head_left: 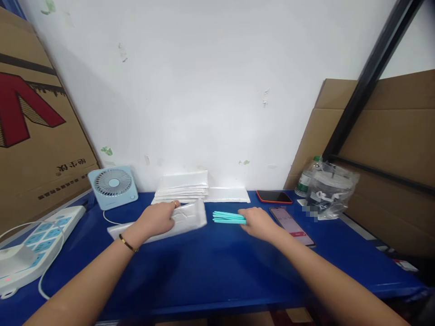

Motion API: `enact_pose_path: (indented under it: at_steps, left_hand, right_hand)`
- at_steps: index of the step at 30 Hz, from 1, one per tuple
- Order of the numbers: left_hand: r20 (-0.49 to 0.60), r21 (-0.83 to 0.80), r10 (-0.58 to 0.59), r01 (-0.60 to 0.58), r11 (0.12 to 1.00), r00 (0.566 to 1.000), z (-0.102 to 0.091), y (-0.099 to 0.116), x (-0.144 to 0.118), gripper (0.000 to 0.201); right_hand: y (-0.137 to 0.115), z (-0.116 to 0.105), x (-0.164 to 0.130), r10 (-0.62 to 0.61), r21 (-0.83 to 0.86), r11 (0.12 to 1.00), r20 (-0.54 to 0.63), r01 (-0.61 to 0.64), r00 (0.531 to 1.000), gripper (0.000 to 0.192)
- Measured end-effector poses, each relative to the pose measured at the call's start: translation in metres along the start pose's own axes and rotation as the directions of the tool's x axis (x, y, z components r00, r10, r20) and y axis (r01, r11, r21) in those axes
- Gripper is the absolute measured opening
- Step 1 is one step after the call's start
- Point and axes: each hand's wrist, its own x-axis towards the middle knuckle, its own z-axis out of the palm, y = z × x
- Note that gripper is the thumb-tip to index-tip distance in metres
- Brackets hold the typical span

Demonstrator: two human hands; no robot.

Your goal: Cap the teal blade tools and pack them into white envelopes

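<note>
My left hand [159, 221] is closed on a white plastic packet [189, 216], which slants over the blue table with its right end raised. In my right hand [256, 222] is a small bundle of turquoise sticks [228, 218], their free ends pointing left toward the packet. A gap separates the sticks from the packet. Behind my left hand a stack of flat white packets [183, 183] lies against the wall, and another white packet [228, 194] lies flat to its right.
A light blue fan [114, 185] and a white power strip [50, 242] with cables stand at left. Two phones, one red-edged [273, 197] and one lit [292, 226], lie at right. Beyond are a bottle [304, 181], a bagged container [329, 192] and cardboard [394, 136].
</note>
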Motion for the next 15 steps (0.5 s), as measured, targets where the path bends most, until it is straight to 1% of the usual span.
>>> enact_pose_path:
  at_steps: [1,2,3,4,5,6,7,9,11,12,13,15]
  left_hand:
    - [0.026,-0.080,0.069,-0.066,0.995,0.997,-0.009,0.006,0.005,0.055]
    - [0.067,-0.173,0.169,-0.156,0.973,0.983,-0.016,0.012,0.010,0.053]
    - [0.124,-0.253,0.242,-0.205,0.946,0.962,-0.019,0.018,0.016,0.051]
    - [0.172,-0.307,0.287,-0.225,0.925,0.942,-0.019,0.024,0.021,0.050]
    - [0.199,-0.322,0.297,-0.224,0.920,0.934,-0.016,0.029,0.026,0.051]
    - [0.194,-0.308,0.287,-0.220,0.926,0.938,-0.011,0.034,0.029,0.054]
    - [0.162,-0.285,0.270,-0.217,0.934,0.949,-0.003,0.038,0.030,0.061]
    - [0.096,-0.248,0.259,-0.229,0.941,0.961,0.015,0.044,0.027,0.083]
    - [0.102,-0.255,0.297,-0.263,0.930,0.949,0.032,0.049,0.017,0.106]
    - [0.110,-0.266,0.321,-0.283,0.921,0.941,0.039,0.051,0.010,0.113]
    - [0.105,-0.279,0.335,-0.295,0.914,0.936,0.045,0.052,0.004,0.117]
    - [0.069,-0.316,0.324,-0.288,0.904,0.943,0.053,0.056,-0.007,0.113]
  right_hand:
    - [0.003,-0.003,-0.002,-0.002,-0.003,1.000,0.000,0.002,1.000,0.006]
    - [0.006,-0.006,-0.005,0.001,-0.004,1.000,0.001,-0.001,1.000,0.006]
    - [0.008,-0.008,-0.007,0.007,-0.004,1.000,0.004,-0.007,1.000,0.005]
    - [0.011,-0.009,-0.010,0.011,-0.001,1.000,0.005,-0.011,1.000,0.005]
    - [0.014,-0.009,-0.012,0.016,0.001,1.000,0.007,-0.016,1.000,0.005]
    - [0.017,-0.008,-0.014,0.024,0.002,1.000,0.013,-0.024,1.000,0.006]
    - [0.020,-0.006,-0.015,0.034,0.001,0.999,0.021,-0.034,0.999,0.006]
    - [0.026,0.000,-0.018,0.051,-0.003,0.999,0.044,-0.051,0.998,0.007]
    - [0.032,0.007,-0.019,0.058,-0.013,0.998,0.060,-0.057,0.997,0.007]
    - [0.034,0.010,-0.019,0.052,-0.018,0.999,0.067,-0.051,0.996,0.007]
    - [0.035,0.013,-0.019,0.043,-0.023,0.999,0.073,-0.042,0.996,0.007]
    - [0.036,0.019,-0.017,0.025,-0.038,0.999,0.086,-0.022,0.996,0.008]
